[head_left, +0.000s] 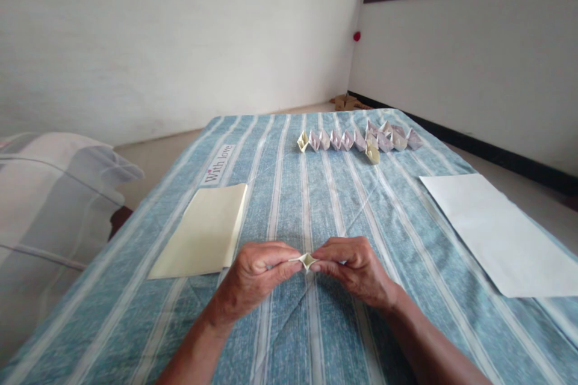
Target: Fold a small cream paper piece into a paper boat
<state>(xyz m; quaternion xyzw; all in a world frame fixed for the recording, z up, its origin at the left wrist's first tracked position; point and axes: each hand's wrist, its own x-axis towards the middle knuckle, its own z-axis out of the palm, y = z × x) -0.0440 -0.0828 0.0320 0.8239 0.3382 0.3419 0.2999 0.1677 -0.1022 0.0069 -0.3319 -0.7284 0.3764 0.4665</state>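
A small folded piece of pale yellow paper [307, 261] is pinched between both hands just above the blue striped cloth [316, 192]. My left hand [257, 277] grips its left end with thumb and fingers closed. From the other side my right hand [356, 267] pinches the right end. The paper looks like a tiny boat shape, partly hidden by my fingertips.
A stack of pale yellow sheets [203, 231] lies left of my hands. A white sheet [497, 231] lies at the right edge. A row of several small folded paper boats [356, 139] stands at the far end. A pillow [49, 204] sits at the left.
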